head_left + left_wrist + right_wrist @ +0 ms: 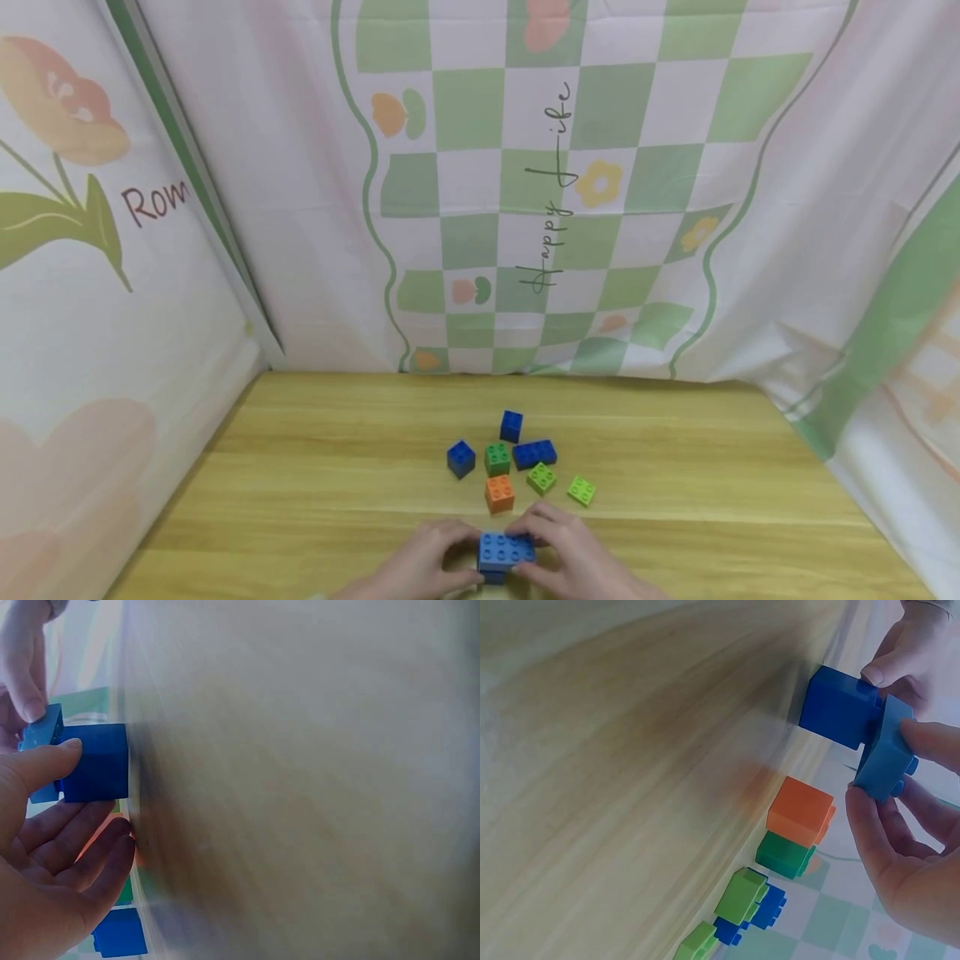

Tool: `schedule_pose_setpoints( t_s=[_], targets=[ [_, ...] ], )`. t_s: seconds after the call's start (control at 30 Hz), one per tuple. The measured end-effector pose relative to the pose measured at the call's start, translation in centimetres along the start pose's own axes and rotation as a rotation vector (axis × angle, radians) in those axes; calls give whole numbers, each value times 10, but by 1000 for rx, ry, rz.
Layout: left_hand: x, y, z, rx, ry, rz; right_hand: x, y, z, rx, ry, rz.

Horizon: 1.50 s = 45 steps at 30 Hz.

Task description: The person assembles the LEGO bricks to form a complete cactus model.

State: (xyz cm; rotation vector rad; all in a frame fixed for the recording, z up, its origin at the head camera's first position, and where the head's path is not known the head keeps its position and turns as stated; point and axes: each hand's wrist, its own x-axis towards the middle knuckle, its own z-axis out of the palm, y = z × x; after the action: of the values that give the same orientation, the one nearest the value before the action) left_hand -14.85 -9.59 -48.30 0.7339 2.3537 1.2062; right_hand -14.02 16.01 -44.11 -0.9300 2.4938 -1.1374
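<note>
A light blue eight-stud building brick (506,550) lies over the studs of a dark blue building brick (836,709), close to the front of the table. Seen from the right wrist, the light blue one sits at a slight tilt and overhangs to the right. My left hand (427,557) holds the dark blue brick, its thumb on the near side. Between thumb and fingers, my right hand (573,552) pinches the light blue brick. Beyond the hands stands an orange brick (499,493), with a green brick (497,458) behind it.
Several loose bricks lie farther back: a blue one (461,458) on the left, another blue one (512,426) at the rear, a longer blue one (535,454) and two lime ones, nearer (541,478) and right (581,491). A patterned curtain (540,208) borders the wooden table (300,467).
</note>
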Motion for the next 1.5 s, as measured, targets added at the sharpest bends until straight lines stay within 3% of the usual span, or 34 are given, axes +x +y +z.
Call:
schedule_pose_setpoints(
  t_s=[0.43,0.63,1.17,1.5],
  targets=[
    [0,-1,-1,16,8,53,4,0,3,-82,11,-118],
    [0,-2,-1,10,-2,44,4,-1,3,-108,13,-141],
    [1,-2,-1,-11,-6,19,6,-7,2,-128,-11,-83],
    [1,1,-1,-25,-3,8,6,-6,5,-142,16,-127]
  ],
)
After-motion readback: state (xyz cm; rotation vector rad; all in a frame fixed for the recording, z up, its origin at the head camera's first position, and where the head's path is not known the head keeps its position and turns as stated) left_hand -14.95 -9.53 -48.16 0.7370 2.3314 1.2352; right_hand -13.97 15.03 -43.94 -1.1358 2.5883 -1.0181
